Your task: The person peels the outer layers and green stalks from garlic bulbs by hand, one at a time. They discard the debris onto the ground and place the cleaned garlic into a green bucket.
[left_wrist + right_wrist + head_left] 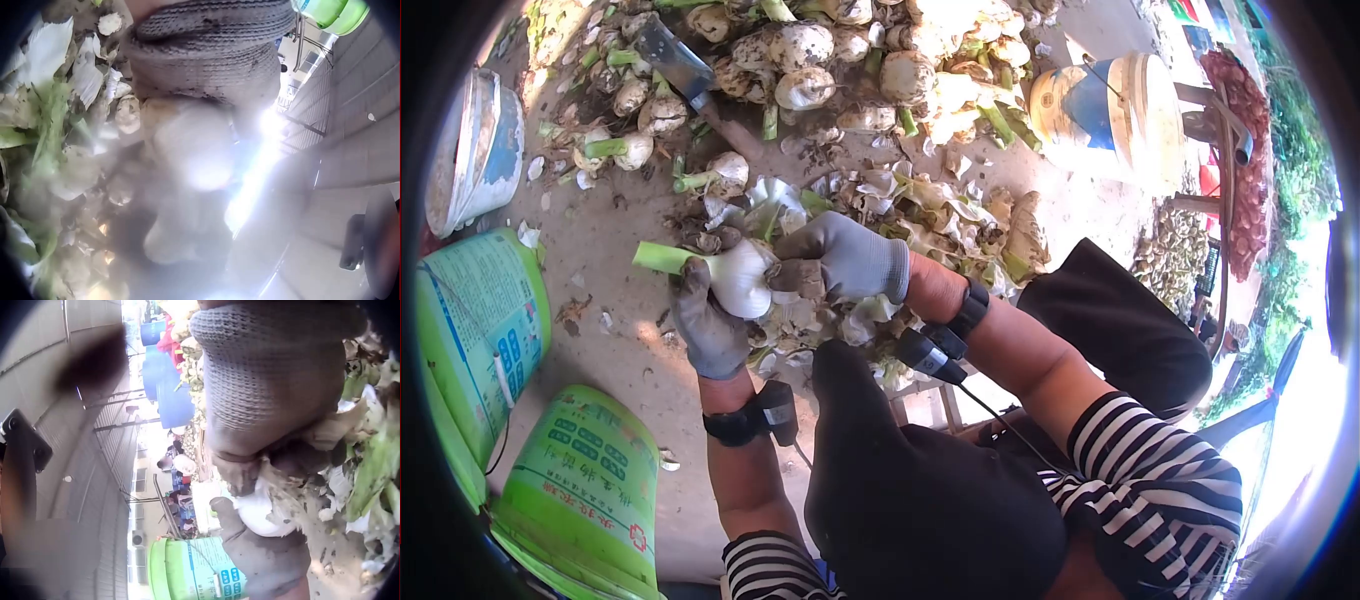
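A white garlic bulb (741, 280) with a short green stem is held above the ground in the head view. My gloved left hand (710, 328) grips it from the near side, thumb and fingers around it near the stem. At the bulb's other end, my gloved right hand (848, 258) pinches papery outer skin with curled fingers. In the right wrist view the bulb's smooth white side (265, 515) shows between both gloves, with torn brownish skin (290, 500) hanging off it. The left wrist view shows my glove (206, 56) over a blurred pale bulb.
Loose skins and leaves (930, 225) lie heaped beneath the hands. Beyond are several untrimmed garlic bulbs (800, 50) and a broad-bladed knife (672, 65). Green buckets (580, 480) stand at left; a blue-and-white bucket (475, 150) and a cream bucket (1145, 110) flank the pile.
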The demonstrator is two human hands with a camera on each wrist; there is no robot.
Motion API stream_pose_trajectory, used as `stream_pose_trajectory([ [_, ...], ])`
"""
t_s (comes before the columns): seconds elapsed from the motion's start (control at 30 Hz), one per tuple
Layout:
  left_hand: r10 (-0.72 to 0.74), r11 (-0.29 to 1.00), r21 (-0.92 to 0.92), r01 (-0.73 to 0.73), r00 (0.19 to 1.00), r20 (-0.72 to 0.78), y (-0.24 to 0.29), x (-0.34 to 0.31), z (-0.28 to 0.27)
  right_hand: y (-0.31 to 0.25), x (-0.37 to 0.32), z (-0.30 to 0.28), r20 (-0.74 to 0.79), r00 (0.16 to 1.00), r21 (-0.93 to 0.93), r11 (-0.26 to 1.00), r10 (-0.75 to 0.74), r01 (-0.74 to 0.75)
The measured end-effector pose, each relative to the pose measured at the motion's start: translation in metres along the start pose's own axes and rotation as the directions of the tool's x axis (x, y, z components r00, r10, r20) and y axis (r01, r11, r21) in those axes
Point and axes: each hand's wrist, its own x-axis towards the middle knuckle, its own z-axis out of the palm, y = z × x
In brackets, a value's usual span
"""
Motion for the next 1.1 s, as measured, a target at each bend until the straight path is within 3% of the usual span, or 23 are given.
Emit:
stream_pose_trajectory([
  [0.1,-0.203,0.979,-0.005,0.204,0.975,-0.092,-0.007,0.006,-0.001,0.007,-0.009,0.000,-0.113,0.960,0.385,0.879,-0.256,0.280],
  [0.13,-0.201,0.980,-0.006,0.201,0.975,-0.091,-0.015,0.009,-0.011,0.007,-0.015,-0.007,-0.111,0.960,0.383,0.880,-0.258,0.281],
  [0.2,-0.185,0.974,-0.172,0.148,0.956,-0.226,-0.027,0.017,-0.033,0.005,-0.029,-0.020,-0.100,0.967,0.589,0.770,-0.233,0.246],
  [0.23,-0.273,0.915,-0.359,0.184,0.938,-0.216,-0.020,0.017,-0.033,-0.004,-0.034,-0.017,-0.190,0.975,0.665,0.716,-0.114,0.213],
  [0.27,-0.274,0.914,-0.360,0.187,0.939,-0.208,-0.015,0.016,-0.028,-0.001,-0.035,-0.028,-0.192,0.941,0.403,0.851,-0.280,0.335],
  [0.33,-0.257,0.906,-0.378,0.188,0.956,-0.142,-0.008,0.010,-0.022,0.002,-0.024,-0.021,-0.120,0.993,0.473,0.878,-0.022,0.076],
  [0.37,-0.184,0.947,-0.288,0.140,0.974,-0.133,-0.014,0.011,-0.033,0.011,-0.011,-0.019,-0.212,0.960,0.134,0.968,-0.183,0.214],
  [0.4,-0.102,0.973,-0.222,0.066,0.982,-0.156,-0.021,0.010,-0.040,0.018,-0.008,-0.019,-0.211,0.960,0.137,0.966,-0.186,0.217],
  [0.43,-0.117,0.976,-0.206,0.074,0.971,-0.208,-0.018,0.009,-0.035,0.010,-0.006,-0.021,-0.151,0.983,-0.001,0.994,-0.105,0.107],
  [0.47,-0.133,0.978,-0.194,0.084,0.957,-0.259,-0.015,0.006,-0.026,0.006,-0.005,-0.022,-0.103,0.995,-0.145,0.989,-0.013,-0.003],
  [0.5,-0.138,0.977,-0.195,0.088,0.956,-0.259,-0.012,0.004,-0.017,0.006,-0.004,-0.018,-0.117,0.987,-0.261,0.963,-0.105,0.072],
  [0.57,-0.057,0.995,0.067,0.070,0.980,-0.190,-0.008,-0.001,0.000,0.004,0.004,-0.002,-0.125,0.989,-0.396,0.918,-0.083,0.028],
  [0.63,0.017,0.991,0.133,0.009,0.981,-0.196,-0.005,-0.004,0.019,-0.011,0.005,0.003,-0.145,0.989,-0.594,0.797,0.019,-0.103],
  [0.67,0.092,0.979,0.197,-0.053,0.977,-0.194,-0.004,-0.005,0.023,-0.007,0.004,0.001,-0.145,0.989,-0.593,0.798,0.020,-0.103],
  [0.73,0.064,0.990,0.138,-0.035,0.977,-0.205,-0.011,-0.003,-0.003,0.008,0.004,-0.008,-0.010,1.000,-0.055,0.998,0.018,-0.019],
  [0.77,0.034,0.995,-0.093,-0.046,0.991,-0.132,-0.001,-0.004,0.008,0.014,0.002,-0.010,-0.091,0.990,0.041,0.993,0.110,-0.107],
  [0.8,0.020,0.947,-0.319,-0.037,0.998,-0.055,0.005,-0.005,0.013,0.030,0.000,-0.015,-0.169,0.976,-0.062,0.986,0.140,-0.153],
  [0.87,0.098,0.944,-0.319,-0.085,0.995,0.024,0.008,-0.001,0.008,0.037,-0.002,-0.021,-0.268,0.948,-0.048,0.980,0.173,-0.193],
  [0.9,0.064,0.966,-0.247,-0.074,0.997,-0.049,0.005,0.000,0.005,0.041,-0.003,-0.021,-0.262,0.950,-0.051,0.980,0.171,-0.190],
  [0.97,0.048,0.999,0.010,-0.047,0.983,-0.177,0.003,-0.002,0.009,0.017,-0.013,-0.011,-0.192,0.981,-0.127,0.992,-0.035,0.011],
  [1.0,0.045,0.999,0.005,-0.045,0.984,-0.170,0.000,-0.003,0.013,0.016,-0.008,-0.004,-0.226,0.972,-0.282,0.959,-0.060,-0.007],
  [1.07,0.119,0.973,0.216,-0.081,0.979,-0.168,-0.004,-0.009,0.017,0.001,0.000,0.004,-0.150,0.989,-0.535,0.840,0.016,-0.095],
  [1.1,0.091,0.971,0.233,-0.052,0.983,-0.159,0.002,-0.010,0.017,0.003,-0.001,0.005,-0.148,0.989,-0.533,0.841,0.017,-0.094],
])
